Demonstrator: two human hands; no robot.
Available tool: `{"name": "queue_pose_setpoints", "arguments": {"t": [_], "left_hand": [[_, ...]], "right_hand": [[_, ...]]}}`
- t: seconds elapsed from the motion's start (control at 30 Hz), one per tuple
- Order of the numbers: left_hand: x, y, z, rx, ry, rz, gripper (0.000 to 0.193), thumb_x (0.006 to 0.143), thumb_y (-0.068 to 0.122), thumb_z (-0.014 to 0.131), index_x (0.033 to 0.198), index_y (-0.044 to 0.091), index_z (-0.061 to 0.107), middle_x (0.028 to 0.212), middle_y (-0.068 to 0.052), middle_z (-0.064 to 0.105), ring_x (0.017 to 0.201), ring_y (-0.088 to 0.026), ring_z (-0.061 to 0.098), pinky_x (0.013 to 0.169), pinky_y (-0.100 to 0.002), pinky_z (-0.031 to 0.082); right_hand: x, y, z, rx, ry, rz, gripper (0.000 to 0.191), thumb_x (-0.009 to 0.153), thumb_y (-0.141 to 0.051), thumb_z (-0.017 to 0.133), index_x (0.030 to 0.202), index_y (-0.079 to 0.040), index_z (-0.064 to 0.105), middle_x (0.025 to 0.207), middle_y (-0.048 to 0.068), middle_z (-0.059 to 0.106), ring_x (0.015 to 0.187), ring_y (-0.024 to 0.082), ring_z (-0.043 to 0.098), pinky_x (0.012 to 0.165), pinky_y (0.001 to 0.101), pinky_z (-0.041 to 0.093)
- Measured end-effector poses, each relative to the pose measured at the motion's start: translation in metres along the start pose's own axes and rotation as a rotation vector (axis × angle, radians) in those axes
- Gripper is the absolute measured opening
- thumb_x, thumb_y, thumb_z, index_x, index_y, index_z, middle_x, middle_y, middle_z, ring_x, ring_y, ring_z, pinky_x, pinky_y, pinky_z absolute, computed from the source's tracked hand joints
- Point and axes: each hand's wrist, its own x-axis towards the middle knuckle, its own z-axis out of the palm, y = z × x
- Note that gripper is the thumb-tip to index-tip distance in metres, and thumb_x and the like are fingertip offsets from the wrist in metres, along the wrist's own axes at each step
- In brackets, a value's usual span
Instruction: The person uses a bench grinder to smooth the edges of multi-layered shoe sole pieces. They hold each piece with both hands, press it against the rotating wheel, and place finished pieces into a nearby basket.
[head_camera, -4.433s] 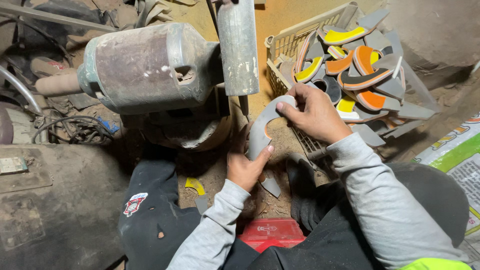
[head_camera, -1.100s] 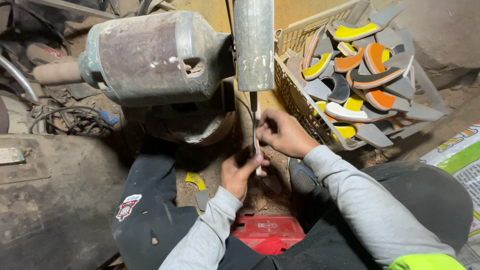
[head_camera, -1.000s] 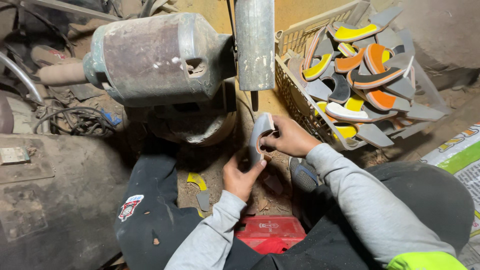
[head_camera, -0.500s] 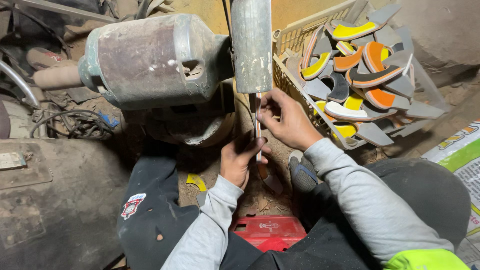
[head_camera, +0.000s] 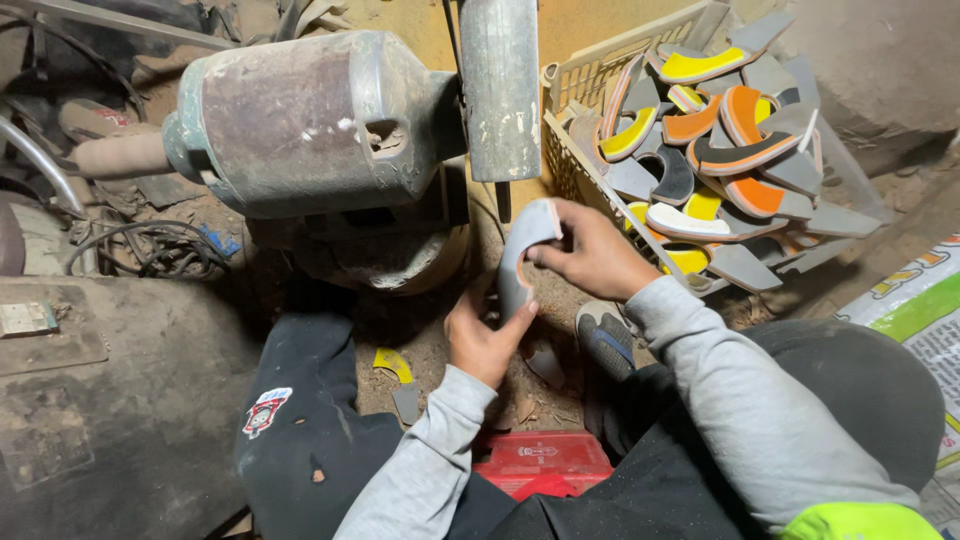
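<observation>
The right hand (head_camera: 592, 258) pinches the upper end of a grey curved sole piece (head_camera: 520, 255), while the left hand (head_camera: 483, 340) grips its lower end from below. The piece stands nearly upright just under the grey grinding wheel (head_camera: 499, 85) of a worn motor (head_camera: 300, 120). Just beside the right hand, a cream plastic basket (head_camera: 575, 165) on the dirt floor (head_camera: 440, 345) holds more curved pieces in grey, yellow and orange. A red box (head_camera: 545, 462) lies near the person's lap.
</observation>
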Motion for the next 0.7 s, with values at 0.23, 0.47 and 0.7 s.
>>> {"name": "queue_pose_setpoints", "arguments": {"t": [0.23, 0.47, 0.7], "left_hand": [[0.038, 0.019, -0.006, -0.561, -0.205, -0.203, 0.04, 0.089, 0.014, 0.081, 0.121, -0.006, 0.067, 0.1, -0.01, 0.073, 0.085, -0.017, 0.071, 0.071, -0.032, 0.061], [0.033, 0.022, -0.009, -0.622, -0.221, -0.308, 0.041, 0.087, 0.016, 0.077, 0.123, -0.002, 0.066, 0.104, -0.01, 0.073, 0.085, -0.019, 0.073, 0.066, -0.033, 0.063], [-0.006, -0.005, -0.006, -0.628, -0.203, -0.352, 0.04, 0.089, 0.019, 0.078, 0.117, -0.007, 0.067, 0.104, -0.015, 0.073, 0.087, -0.023, 0.075, 0.066, -0.036, 0.064]], "right_hand": [[0.017, -0.033, -0.007, 0.0, 0.231, 0.004, 0.025, 0.093, -0.008, 0.075, 0.11, 0.0, 0.059, 0.092, 0.002, 0.065, 0.079, 0.008, 0.058, 0.071, 0.0252, 0.051], [0.018, -0.036, 0.004, 0.082, 0.19, -0.035, 0.029, 0.092, -0.005, 0.07, 0.119, 0.0, 0.059, 0.102, 0.003, 0.069, 0.095, 0.01, 0.068, 0.087, 0.0265, 0.057], [-0.003, -0.016, 0.016, -0.059, 0.129, 0.089, 0.026, 0.087, -0.009, 0.076, 0.108, 0.0, 0.063, 0.092, 0.006, 0.071, 0.085, 0.011, 0.068, 0.079, 0.0289, 0.058]]}}
